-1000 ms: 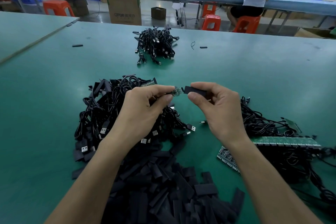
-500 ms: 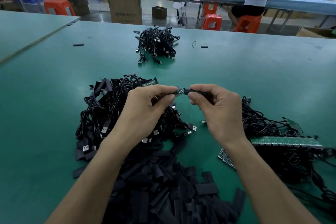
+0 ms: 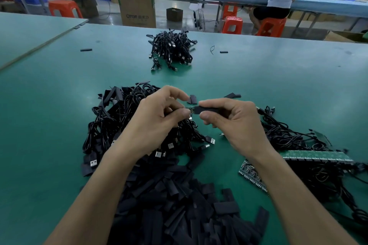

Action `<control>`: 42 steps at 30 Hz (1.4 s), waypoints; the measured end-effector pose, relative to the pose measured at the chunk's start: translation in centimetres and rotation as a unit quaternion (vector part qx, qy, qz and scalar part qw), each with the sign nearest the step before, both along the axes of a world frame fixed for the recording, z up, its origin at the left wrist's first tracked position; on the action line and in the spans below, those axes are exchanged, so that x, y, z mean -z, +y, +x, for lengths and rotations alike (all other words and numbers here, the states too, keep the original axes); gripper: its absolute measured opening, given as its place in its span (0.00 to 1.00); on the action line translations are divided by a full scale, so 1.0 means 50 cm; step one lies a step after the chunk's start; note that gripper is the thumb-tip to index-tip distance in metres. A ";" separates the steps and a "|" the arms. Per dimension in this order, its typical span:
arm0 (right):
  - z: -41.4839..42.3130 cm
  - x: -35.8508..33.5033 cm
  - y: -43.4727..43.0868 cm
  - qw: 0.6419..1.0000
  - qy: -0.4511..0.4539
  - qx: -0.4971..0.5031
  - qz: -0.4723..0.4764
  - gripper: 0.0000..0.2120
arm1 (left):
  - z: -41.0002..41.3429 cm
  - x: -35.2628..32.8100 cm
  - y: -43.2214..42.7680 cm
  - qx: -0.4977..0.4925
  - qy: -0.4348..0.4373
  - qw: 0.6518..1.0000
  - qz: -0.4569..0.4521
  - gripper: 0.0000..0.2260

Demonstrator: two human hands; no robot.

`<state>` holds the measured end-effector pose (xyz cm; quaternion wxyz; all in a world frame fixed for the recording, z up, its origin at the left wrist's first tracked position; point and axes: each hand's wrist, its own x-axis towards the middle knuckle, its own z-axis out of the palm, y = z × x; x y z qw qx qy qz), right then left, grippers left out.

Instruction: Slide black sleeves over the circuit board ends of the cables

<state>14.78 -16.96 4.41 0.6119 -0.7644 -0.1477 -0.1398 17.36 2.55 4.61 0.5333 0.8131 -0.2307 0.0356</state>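
Black sleeve (image 3: 207,110) pinched in my right hand (image 3: 235,125), mouth looks partly over the circuit board end (image 3: 190,108); left hand (image 3: 157,123) pinches the board to steady it for the push. Both held over the cable heap (image 3: 119,117). Spare sleeve pile (image 3: 175,205) sits on the heap's near side, within reach.

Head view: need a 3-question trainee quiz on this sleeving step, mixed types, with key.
1. True or false: the right hand holds a black sleeve.
2. Where is the loose sleeve pile? A) nearest the person B) at the far table edge C) on the floor
3. Fill in: the left hand pinches the small green ___.
Key: 1 true; 2 A; 3 circuit board.
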 end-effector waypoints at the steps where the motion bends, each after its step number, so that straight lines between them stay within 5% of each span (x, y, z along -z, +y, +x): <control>1: 0.000 0.000 0.001 1.000 0.004 -0.011 -0.010 0.12 | 0.000 0.000 0.001 0.012 0.008 1.000 0.001 0.08; 9: -0.003 0.009 0.005 1.000 0.002 -0.001 0.011 0.09 | -0.004 -0.002 0.000 0.026 0.026 0.999 -0.034 0.08; 19: -0.004 0.013 0.011 0.996 -0.008 0.057 0.069 0.09 | -0.021 -0.006 -0.023 -0.088 -0.065 0.993 -0.050 0.06; 36: -0.010 0.010 0.003 0.999 0.005 0.043 0.010 0.09 | -0.011 0.006 -0.020 -0.050 -0.014 0.999 0.013 0.04; 42: -0.010 0.009 0.010 0.994 -0.007 0.084 0.067 0.16 | -0.014 0.006 -0.021 -0.040 -0.001 0.999 -0.001 0.05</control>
